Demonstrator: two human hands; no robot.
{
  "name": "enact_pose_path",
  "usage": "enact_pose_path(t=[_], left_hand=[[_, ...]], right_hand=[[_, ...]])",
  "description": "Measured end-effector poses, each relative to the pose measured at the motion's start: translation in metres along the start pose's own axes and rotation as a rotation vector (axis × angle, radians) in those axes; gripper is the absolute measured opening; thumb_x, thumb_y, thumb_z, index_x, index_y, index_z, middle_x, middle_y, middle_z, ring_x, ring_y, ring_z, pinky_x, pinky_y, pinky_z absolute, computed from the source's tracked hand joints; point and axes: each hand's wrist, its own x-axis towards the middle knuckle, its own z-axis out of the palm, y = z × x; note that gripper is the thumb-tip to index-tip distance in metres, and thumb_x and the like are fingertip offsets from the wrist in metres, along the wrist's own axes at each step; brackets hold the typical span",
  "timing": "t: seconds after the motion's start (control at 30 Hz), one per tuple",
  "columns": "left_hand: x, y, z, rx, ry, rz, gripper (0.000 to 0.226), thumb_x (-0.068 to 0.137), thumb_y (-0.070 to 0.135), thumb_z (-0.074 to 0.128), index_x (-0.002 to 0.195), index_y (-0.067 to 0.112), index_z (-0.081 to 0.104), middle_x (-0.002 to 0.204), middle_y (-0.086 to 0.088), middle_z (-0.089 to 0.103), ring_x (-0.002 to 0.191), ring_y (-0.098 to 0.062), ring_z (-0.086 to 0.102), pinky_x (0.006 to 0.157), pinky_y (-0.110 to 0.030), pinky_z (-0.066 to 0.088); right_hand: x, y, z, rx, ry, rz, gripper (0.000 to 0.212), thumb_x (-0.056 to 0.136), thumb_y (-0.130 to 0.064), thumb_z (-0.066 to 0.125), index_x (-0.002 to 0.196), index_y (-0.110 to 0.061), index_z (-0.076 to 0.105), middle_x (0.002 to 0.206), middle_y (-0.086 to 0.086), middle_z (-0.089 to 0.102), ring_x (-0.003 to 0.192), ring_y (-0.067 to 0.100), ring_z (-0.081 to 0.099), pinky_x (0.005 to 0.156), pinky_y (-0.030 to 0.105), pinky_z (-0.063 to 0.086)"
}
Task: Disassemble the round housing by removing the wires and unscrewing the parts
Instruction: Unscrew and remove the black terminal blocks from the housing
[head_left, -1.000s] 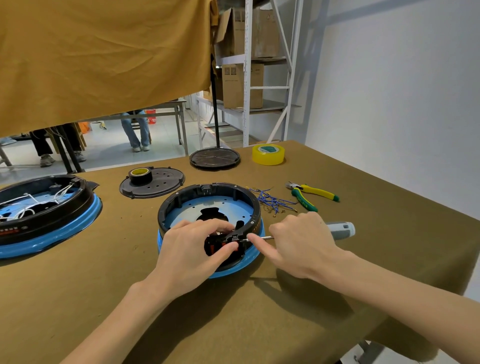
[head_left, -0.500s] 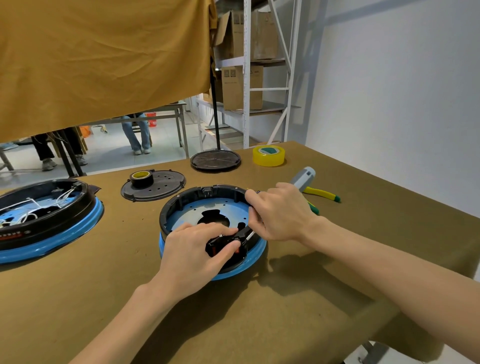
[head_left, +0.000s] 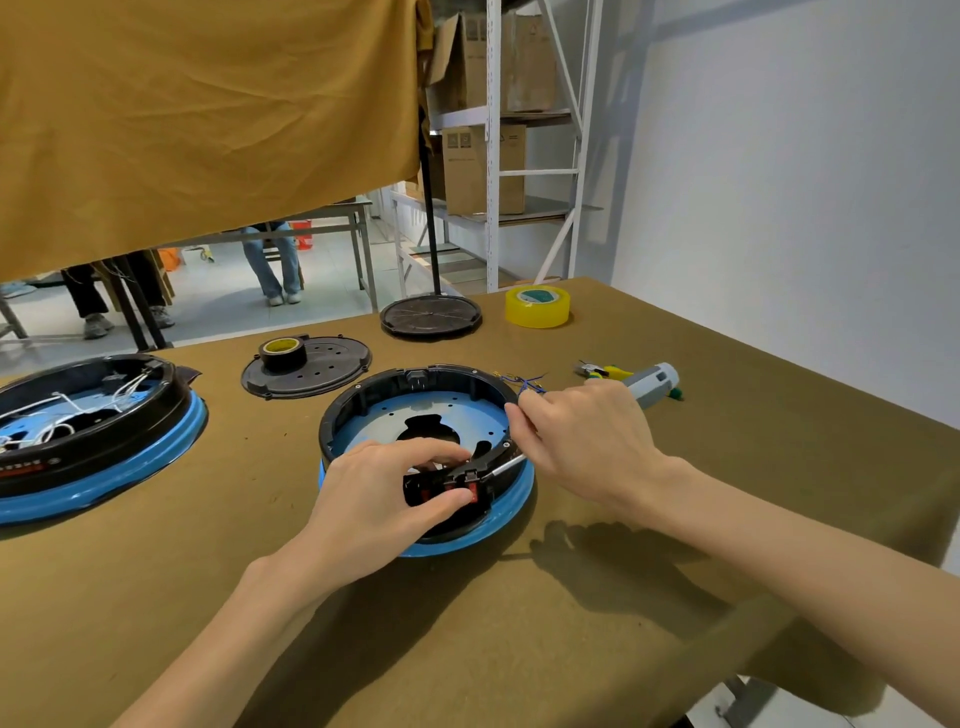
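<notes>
The round housing (head_left: 415, 395), black ring on a blue base, lies open side up in the middle of the table. My left hand (head_left: 384, 499) pinches a black switch block with red parts (head_left: 447, 486) at the housing's near rim. My right hand (head_left: 587, 447) grips a screwdriver; its grey handle (head_left: 649, 384) sticks out to the far right and its metal shaft (head_left: 511, 462) slants down to the switch block. Cut blue wires (head_left: 530, 382) lie just beyond the housing's right rim.
A second, wired housing (head_left: 104, 457) sits at the left. A black perforated cover (head_left: 322, 371) carries a roll of tape (head_left: 283, 351). Further back stand a round lamp base (head_left: 431, 314) and yellow tape (head_left: 537, 306). Pliers (head_left: 602, 370) lie behind the screwdriver handle. The table's edge runs along the right.
My right hand swung from beside the housing up over its right rim, tilting the screwdriver handle away and upward, then lowering it slightly. My left hand stayed on the switch block.
</notes>
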Motion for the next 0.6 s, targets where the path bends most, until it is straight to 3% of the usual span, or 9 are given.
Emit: enact_pose_path(t=[0.2, 0.37, 0.6], left_hand=[[-0.002, 0.005, -0.001, -0.002, 0.015, -0.001, 0.037, 0.087, 0.057, 0.069, 0.121, 0.043, 0.071, 0.105, 0.033, 0.066, 0.092, 0.020, 0.052, 0.084, -0.014, 0.038], [-0.001, 0.006, -0.001, 0.010, 0.014, -0.018, 0.039, 0.084, 0.057, 0.070, 0.121, 0.043, 0.071, 0.102, 0.036, 0.059, 0.090, 0.020, 0.048, 0.083, -0.012, 0.035], [-0.001, 0.006, 0.001, -0.006, 0.030, 0.000, 0.040, 0.084, 0.056, 0.070, 0.120, 0.039, 0.073, 0.108, 0.024, 0.074, 0.091, 0.025, 0.046, 0.085, -0.011, 0.036]], right_hand=[[0.005, -0.005, -0.008, -0.078, -0.045, -0.040, 0.048, 0.106, -0.035, 0.036, 0.061, -0.020, 0.044, 0.045, -0.005, 0.047, 0.037, 0.019, 0.044, 0.045, 0.029, 0.039], [0.011, -0.011, -0.016, -0.152, -0.006, -0.039, 0.048, 0.099, -0.031, 0.052, 0.054, -0.020, 0.042, 0.040, -0.006, 0.040, 0.032, 0.017, 0.037, 0.041, 0.024, 0.035], [0.010, -0.019, -0.016, -0.229, -0.041, -0.085, 0.046, 0.093, -0.028, 0.063, 0.055, -0.022, 0.036, 0.040, -0.006, 0.040, 0.032, 0.017, 0.038, 0.040, 0.021, 0.032]])
